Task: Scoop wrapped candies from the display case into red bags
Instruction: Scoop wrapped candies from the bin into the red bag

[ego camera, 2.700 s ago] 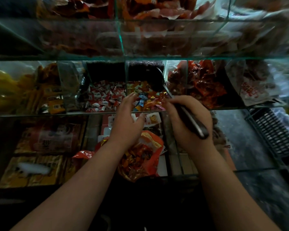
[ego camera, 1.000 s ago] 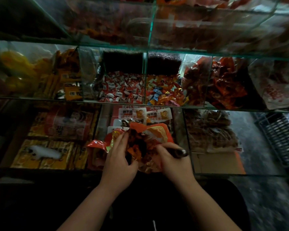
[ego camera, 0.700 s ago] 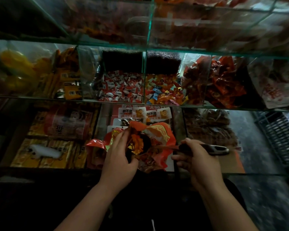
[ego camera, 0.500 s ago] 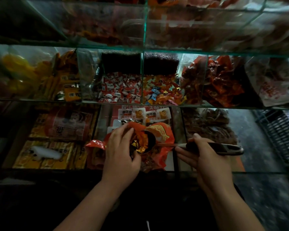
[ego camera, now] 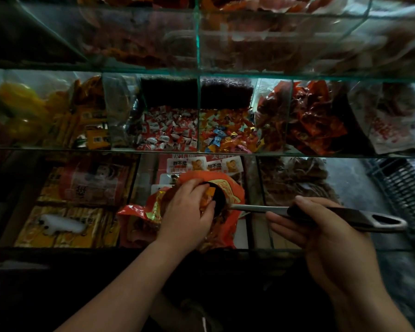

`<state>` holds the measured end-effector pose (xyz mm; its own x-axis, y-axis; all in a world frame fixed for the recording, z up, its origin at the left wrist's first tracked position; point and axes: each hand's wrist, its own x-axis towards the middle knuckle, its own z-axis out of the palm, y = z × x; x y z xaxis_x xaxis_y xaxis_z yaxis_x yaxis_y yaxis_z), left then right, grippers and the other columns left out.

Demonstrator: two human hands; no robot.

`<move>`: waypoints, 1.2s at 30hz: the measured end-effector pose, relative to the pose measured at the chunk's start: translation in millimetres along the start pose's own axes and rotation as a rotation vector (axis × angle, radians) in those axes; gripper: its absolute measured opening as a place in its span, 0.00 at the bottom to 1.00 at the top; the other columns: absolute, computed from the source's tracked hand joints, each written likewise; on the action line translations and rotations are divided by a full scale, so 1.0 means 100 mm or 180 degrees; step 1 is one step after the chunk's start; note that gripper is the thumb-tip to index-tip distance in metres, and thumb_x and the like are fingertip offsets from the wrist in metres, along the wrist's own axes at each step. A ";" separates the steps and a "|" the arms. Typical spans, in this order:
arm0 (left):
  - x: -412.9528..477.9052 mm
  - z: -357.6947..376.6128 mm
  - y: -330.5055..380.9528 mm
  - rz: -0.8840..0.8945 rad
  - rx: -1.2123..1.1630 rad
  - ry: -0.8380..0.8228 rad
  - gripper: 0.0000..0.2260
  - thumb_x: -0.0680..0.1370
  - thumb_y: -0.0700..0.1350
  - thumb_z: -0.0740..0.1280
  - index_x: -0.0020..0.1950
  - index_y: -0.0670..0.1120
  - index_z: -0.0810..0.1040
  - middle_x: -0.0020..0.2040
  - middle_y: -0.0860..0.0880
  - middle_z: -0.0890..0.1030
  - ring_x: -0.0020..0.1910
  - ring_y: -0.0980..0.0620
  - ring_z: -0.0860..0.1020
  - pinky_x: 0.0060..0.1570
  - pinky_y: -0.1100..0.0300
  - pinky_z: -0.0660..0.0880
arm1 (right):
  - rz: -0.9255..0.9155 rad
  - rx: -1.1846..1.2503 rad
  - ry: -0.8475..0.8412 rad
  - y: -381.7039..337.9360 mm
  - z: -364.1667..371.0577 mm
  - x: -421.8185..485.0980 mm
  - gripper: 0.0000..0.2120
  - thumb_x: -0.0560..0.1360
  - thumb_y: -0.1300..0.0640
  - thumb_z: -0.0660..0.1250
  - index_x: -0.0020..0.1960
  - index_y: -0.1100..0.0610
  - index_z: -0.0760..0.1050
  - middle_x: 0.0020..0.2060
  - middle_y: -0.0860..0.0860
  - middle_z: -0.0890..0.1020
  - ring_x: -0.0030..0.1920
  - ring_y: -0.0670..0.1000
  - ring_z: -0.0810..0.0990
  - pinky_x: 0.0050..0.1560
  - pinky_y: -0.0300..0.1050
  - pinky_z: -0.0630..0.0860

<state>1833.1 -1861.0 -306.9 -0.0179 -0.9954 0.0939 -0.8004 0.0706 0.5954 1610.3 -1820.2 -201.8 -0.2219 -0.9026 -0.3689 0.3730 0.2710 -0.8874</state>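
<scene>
Since half a second ago the left hand (ego camera: pixel 189 212) has slid over the bowl of the scoop (ego camera: pixel 256 208), fingers curled on it at the mouth of the red bag (ego camera: pixel 233 190); whether they pinch bag or candy I cannot tell. Right hand (ego camera: pixel 321 233) grips the handle, thumb on top. Emptying is in hand; next, tip out the rest, then reach up to the candies (ego camera: pixel 225 135) on the shelf above.

text: 胖不墩 | on: two white packet labels (ego camera: pixel 187 164) | other print: too blurred to read
</scene>
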 end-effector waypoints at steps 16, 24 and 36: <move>0.49 -0.30 0.26 0.0590 0.0107 0.0386 0.22 0.83 0.54 0.56 0.73 0.47 0.74 0.75 0.50 0.70 0.77 0.51 0.64 0.76 0.47 0.62 | -0.0556 0.0242 -0.0353 -0.23 0.23 -0.04 0.18 0.76 0.71 0.66 0.37 0.53 0.84 0.36 0.62 0.86 0.42 0.63 0.89 0.39 0.45 0.85; 1.50 -0.43 0.57 0.0797 0.0232 0.0254 0.26 0.85 0.56 0.57 0.81 0.45 0.63 0.83 0.48 0.58 0.81 0.49 0.54 0.75 0.58 0.49 | -0.0932 0.0800 0.0082 -0.34 0.52 0.50 0.03 0.79 0.64 0.68 0.49 0.58 0.80 0.41 0.54 0.89 0.49 0.58 0.89 0.45 0.43 0.84; 0.87 -0.40 0.43 0.0152 -0.0673 0.0378 0.27 0.80 0.49 0.69 0.78 0.51 0.65 0.76 0.52 0.65 0.75 0.53 0.64 0.74 0.54 0.65 | -0.3601 -0.3068 -0.0461 -0.12 0.58 0.72 0.07 0.77 0.62 0.71 0.55 0.60 0.80 0.48 0.53 0.83 0.48 0.51 0.83 0.49 0.49 0.80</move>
<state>1821.3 -1941.8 -241.0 0.0277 -0.9769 0.2118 -0.6570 0.1419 0.7405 1641.7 -1908.1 -201.6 0.1309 -0.7890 0.6002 -0.6670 -0.5180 -0.5354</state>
